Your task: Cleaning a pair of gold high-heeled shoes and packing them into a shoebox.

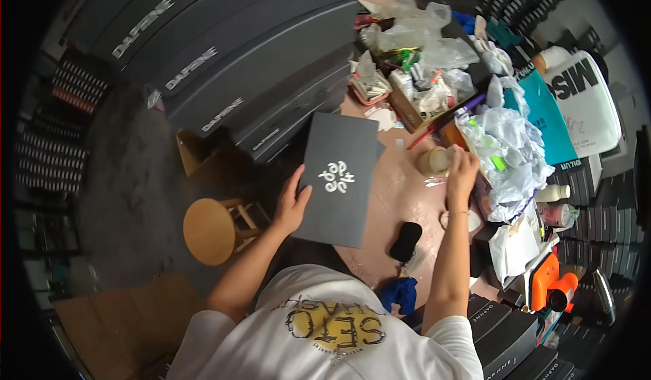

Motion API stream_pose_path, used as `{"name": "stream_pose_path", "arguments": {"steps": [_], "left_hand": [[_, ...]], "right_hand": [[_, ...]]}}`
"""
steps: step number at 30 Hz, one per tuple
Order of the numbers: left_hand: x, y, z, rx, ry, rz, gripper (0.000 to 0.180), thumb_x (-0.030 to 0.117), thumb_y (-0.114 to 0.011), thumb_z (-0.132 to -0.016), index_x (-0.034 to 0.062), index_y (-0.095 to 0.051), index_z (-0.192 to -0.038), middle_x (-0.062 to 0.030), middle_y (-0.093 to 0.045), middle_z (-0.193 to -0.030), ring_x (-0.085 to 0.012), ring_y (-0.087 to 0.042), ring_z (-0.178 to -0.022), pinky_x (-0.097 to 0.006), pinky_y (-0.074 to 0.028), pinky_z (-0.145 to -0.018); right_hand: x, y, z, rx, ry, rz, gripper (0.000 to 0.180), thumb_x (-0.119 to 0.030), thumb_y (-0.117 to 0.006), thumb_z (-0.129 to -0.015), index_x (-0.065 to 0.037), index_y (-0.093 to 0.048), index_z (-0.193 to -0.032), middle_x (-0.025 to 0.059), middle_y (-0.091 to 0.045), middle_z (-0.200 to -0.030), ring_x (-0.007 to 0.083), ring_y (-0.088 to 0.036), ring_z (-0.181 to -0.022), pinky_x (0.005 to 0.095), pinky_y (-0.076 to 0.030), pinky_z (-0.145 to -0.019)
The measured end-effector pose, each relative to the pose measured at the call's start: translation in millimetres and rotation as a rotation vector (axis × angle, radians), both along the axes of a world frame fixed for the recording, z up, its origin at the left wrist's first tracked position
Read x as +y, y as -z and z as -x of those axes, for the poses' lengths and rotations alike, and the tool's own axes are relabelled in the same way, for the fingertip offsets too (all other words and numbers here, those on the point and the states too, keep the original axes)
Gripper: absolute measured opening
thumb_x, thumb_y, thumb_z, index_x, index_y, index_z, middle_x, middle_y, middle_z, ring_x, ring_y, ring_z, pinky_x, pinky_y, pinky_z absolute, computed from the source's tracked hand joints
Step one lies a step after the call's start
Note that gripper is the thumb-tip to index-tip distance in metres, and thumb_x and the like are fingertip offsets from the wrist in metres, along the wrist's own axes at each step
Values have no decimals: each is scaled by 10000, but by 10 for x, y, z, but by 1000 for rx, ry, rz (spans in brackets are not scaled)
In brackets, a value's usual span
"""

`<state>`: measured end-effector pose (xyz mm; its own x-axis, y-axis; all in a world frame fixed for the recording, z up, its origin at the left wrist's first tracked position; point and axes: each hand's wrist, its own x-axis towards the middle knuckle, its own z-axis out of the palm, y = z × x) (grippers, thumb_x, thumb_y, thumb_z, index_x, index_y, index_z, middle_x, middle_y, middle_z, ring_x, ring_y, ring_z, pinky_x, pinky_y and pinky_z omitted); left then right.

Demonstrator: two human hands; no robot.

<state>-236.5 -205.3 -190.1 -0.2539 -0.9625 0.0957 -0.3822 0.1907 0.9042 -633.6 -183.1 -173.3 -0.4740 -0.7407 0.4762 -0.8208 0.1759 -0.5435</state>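
Note:
A flat dark grey box (337, 190) with a pale looped emblem on its lid lies partly on the pinkish table. My left hand (293, 205) grips its left edge, the thumb resting on the lid. Beyond the box on the right, my right hand (462, 169) is bent down at a round yellowish jar or roll (434, 161). Its fingers are drawn together beside a small whitish piece, and what they hold is too small to make out. Nearer me on the tabletop lies a black oblong thing (406, 241).
Crumpled white plastic bags (505, 149) heap up at the right, behind an open carton (424, 105) of small items. Large grey boxes (224, 61) stack at the far left. A wooden stool (209, 231) stands at left; blue cloth (400, 294) hangs near my body.

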Motion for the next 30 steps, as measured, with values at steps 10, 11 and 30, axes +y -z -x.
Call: {"name": "stream_pose_path", "arguments": {"steps": [10, 11, 30], "left_hand": [[68, 304, -56, 214, -7, -193, 606, 344, -469, -972, -31, -288, -1412, -238, -349, -1427, -332, -367, -1312, -379, -299, -1076], [54, 324, -41, 243, -1, -209, 602, 341, -471, -972, -32, -292, -1410, -238, -353, -1424, -332, -371, -1309, -380, -302, -1074], [88, 349, -45, 303, -25, -237, 579, 297, -500, -967, -17, -300, -1410, -216, -369, -1401, -306, -387, -1285, -380, -315, -1065]], "right_hand": [[1089, -422, -2189, 131, -780, -293, 219, -109, -658, -764, -100, -661, -983, 48, -595, -892, 213, -590, -779, 323, -507, -647], [1125, -351, -2220, 157, -748, -317, 208, -117, -660, -759, -99, -655, -967, 45, -591, -887, 207, -590, -786, 320, -506, -661], [1024, -299, -2730, 117, -270, -370, 79, -58, -636, -752, -108, -620, -811, 72, -582, -772, 263, -620, -646, 367, -504, -536]]}}
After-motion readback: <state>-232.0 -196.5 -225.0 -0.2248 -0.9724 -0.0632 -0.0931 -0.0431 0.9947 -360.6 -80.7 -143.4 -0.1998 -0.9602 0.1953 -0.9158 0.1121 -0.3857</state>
